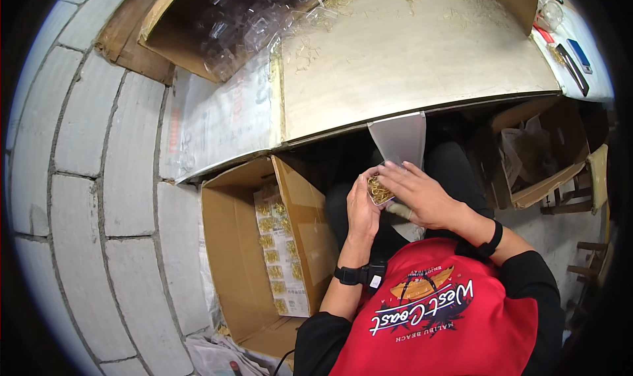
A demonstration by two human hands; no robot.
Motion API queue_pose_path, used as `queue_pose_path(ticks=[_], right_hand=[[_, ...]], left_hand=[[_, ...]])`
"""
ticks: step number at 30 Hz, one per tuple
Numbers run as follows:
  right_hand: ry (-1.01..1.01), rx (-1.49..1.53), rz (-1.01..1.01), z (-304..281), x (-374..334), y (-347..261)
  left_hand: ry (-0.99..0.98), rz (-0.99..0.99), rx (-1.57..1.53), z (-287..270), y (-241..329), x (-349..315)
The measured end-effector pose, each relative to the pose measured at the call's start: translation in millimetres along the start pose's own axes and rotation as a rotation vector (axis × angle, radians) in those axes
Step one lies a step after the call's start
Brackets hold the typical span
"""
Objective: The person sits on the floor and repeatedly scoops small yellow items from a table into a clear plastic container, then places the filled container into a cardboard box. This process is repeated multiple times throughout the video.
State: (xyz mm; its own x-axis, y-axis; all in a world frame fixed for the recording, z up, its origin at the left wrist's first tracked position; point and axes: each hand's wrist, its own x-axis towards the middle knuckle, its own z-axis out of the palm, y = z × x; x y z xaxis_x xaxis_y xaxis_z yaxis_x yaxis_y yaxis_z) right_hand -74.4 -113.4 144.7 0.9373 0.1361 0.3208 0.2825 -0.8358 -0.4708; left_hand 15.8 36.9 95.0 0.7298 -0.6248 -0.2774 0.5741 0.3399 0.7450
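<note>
My left hand [362,208] is closed round a small clear box [376,202] above my lap. Small gold-coloured metal pieces [379,188], like clips or pins, fill the box; they are too small to name surely. My right hand [427,195] lies over the box's right side with its fingers stretched out together. A pale covering shows on the right thumb, under the palm. Just beyond the hands, a translucent whitish sheet [402,135] slopes down from the table edge towards my lap.
Gold pieces lie scattered on the table [422,66]. A carton [178,17] of clear plastic boxes stands far left. Beside my left arm, an open carton [241,270] holds rows of filled boxes. Another carton [550,185] is at right, below a black-handled tool [572,69].
</note>
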Motion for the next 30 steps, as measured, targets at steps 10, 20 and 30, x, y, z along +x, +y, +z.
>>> queue_pose_path(ticks=[10,20,30], right_hand=[[0.315,0.328,0.158,-22,-14,20],[0.273,1.064,0.687,2,-9,38],[0.282,0.293,0.471,-2,-9,23]], left_hand=[[-0.146,-0.035,-0.192,6,17,0],[-0.156,-0.074,0.004,20,12,-6],[-0.047,-0.102,0.074,26,-4,0]])
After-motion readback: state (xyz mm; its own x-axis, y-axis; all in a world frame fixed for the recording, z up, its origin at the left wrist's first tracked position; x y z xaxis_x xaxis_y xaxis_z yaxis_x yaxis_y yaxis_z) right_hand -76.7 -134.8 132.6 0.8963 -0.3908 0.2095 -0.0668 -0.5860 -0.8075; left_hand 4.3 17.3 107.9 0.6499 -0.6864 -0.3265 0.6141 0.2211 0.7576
